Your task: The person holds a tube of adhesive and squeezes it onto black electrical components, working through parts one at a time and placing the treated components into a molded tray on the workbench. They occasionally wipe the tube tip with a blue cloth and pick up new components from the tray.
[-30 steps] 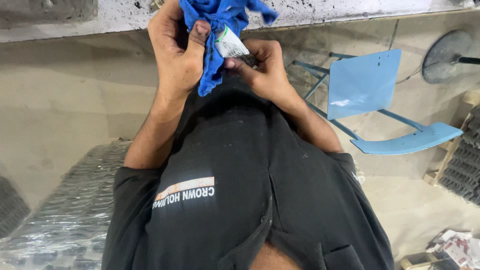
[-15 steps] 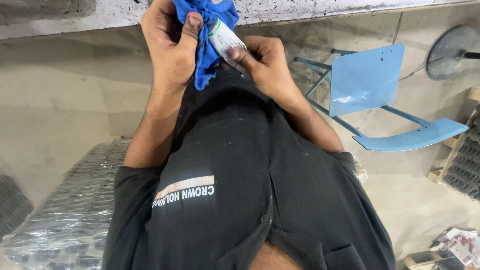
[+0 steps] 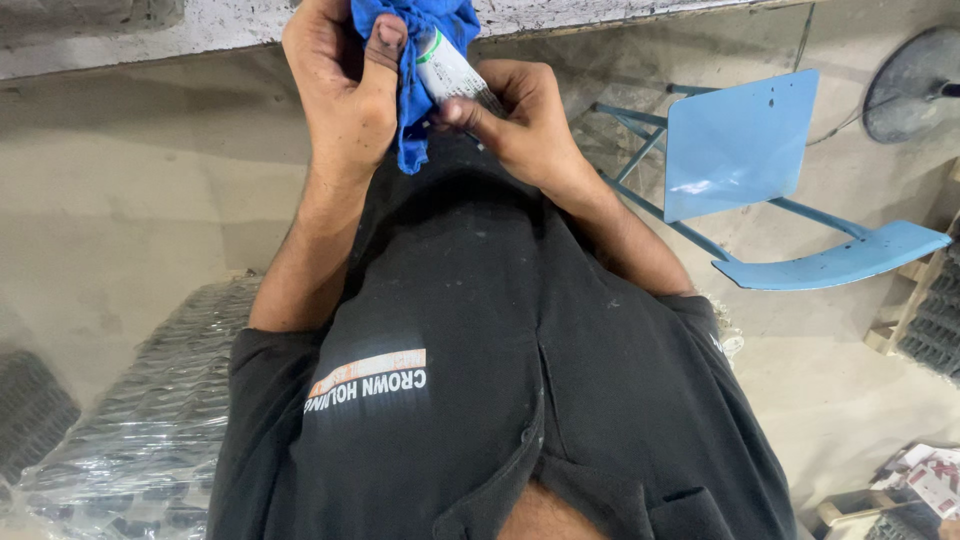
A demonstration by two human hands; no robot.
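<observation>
Left hand (image 3: 340, 85) clenched on blue cloth (image 3: 410, 40), right hand (image 3: 515, 115) pinching white tube (image 3: 450, 72) beside it, blue chair (image 3: 740, 170) off right.

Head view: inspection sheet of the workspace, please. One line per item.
Surface: pale bench edge along the top, speckled dark.
Job's things: blue cloth bunched around a small white tube.
Clutter: plastic-wrapped stack lower left.
Grips: left hand clutches the cloth; right hand pinches the tube.
Cables: thin dark cord down the far wall.
Surroundings: blue chair, round fan, wooden racks at the right edge.
</observation>
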